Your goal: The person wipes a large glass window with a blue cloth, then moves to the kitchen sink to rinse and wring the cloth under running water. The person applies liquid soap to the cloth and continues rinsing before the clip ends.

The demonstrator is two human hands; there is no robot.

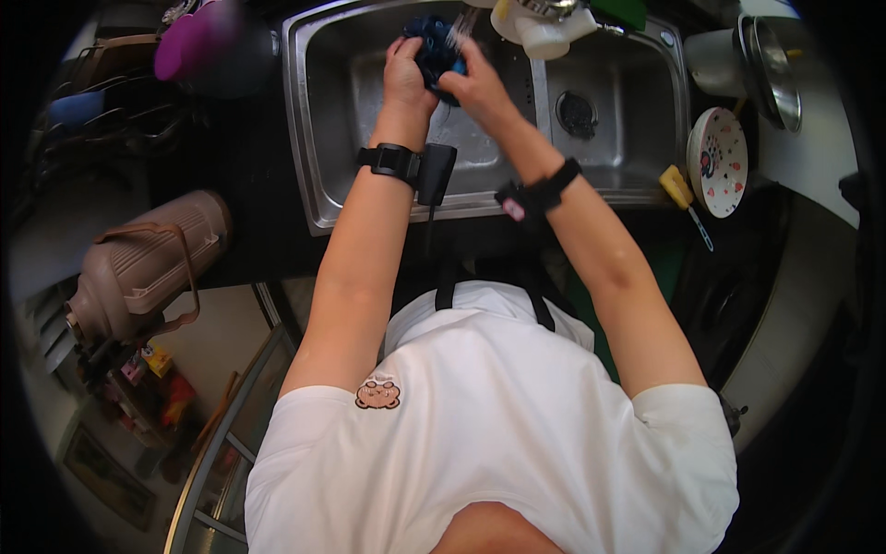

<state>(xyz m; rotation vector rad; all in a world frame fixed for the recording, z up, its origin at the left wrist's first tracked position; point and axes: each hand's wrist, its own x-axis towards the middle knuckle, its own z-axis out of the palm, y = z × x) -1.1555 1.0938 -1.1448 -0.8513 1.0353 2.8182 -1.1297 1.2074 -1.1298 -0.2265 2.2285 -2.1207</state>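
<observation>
Over the left basin of a double stainless-steel sink (pixel 477 149), both hands hold a dark blue, bunched thing (pixel 435 52), perhaps a cloth or mesh scrubber. My left hand (pixel 408 79) grips its left side, with the thumb on top. My right hand (pixel 477 83) pinches its right side. Water (pixel 464 26) runs onto it from above, beside a white tap fitting (pixel 543 31). The fingertips beneath the bundle are partly hidden. Black straps with devices sit on both wrists.
A drain strainer (pixel 576 114) lies in the right basin. A patterned bowl (pixel 718 163), a yellow-headed brush (pixel 675 187) and metal pots (pixel 768 73) stand to the right. A pinkish-brown thermos jug (pixel 156 260) lies at the left, below a magenta container (pixel 190 45).
</observation>
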